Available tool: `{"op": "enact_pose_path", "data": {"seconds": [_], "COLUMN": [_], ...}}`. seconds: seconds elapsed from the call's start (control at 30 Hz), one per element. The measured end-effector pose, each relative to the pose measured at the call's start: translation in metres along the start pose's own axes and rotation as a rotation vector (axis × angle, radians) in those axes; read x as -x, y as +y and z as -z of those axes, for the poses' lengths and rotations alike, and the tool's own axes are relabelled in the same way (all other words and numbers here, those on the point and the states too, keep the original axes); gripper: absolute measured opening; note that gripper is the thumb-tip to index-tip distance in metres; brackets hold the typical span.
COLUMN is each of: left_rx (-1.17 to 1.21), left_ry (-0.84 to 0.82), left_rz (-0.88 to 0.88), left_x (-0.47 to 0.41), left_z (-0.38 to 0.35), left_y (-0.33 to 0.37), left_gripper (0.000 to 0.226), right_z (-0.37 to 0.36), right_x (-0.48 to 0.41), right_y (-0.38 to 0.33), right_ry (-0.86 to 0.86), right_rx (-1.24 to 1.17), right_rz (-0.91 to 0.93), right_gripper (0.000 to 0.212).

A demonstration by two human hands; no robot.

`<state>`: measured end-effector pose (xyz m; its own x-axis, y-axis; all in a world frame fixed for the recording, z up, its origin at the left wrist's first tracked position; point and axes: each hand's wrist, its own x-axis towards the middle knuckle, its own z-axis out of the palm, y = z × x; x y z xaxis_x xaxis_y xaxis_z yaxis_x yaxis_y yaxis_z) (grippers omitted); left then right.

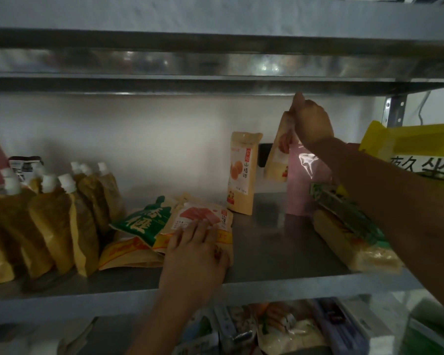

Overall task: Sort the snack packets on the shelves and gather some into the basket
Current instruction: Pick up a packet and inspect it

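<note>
My right hand (312, 121) pinches the top edge of a tan snack pouch (277, 157) and holds it tilted above the back of the metal shelf (267, 252). A matching tan pouch (241, 175) stands upright to its left. My left hand (198, 249) rests on a pile of flat packets at the shelf's front, its fingers on a tan packet with a pink picture (200, 216). A green and white packet (144, 219) lies on the same pile. A pink pouch (303, 185) stands behind my right forearm.
Several yellow spout pouches with white caps (57, 216) stand in rows at the left. Long noodle-like packets (349, 226) lie at the right, with a yellow bag (415, 152) above them. More packets (280, 326) fill the shelf below. The upper shelf (215, 83) hangs close overhead.
</note>
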<state>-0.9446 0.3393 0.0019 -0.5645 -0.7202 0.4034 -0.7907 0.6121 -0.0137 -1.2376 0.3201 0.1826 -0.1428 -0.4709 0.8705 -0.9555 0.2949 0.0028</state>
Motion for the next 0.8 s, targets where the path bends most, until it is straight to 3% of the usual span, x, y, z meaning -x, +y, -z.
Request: {"op": "enact_pose_path", "data": {"seconds": [0.37,0.6,0.7,0.8], "left_rx": [0.009,0.055,0.142,0.259], "left_ry": [0.007,0.053,0.072,0.245], "left_rz": [-0.007,-0.002,0.010,-0.099], "left_x": [0.002,0.003,0.004,0.009], "left_z": [-0.001,-0.004,-0.004,-0.001], "left_y": [0.000,0.000,-0.001,-0.002], "left_gripper": [0.060,0.063,0.072,0.083], "right_z": [0.045,0.077,0.093,0.115], "right_x": [0.015,0.050,0.074,0.097], "right_y": [-0.014,-0.041,-0.052,-0.068], "right_ry": [0.181,0.169,0.123,0.029], "right_rx": [-0.189,-0.278,-0.234,-0.189], "right_rz": [0.151,0.313,0.394,0.458], "right_gripper": [0.024,0.025,0.016,0.019]}}
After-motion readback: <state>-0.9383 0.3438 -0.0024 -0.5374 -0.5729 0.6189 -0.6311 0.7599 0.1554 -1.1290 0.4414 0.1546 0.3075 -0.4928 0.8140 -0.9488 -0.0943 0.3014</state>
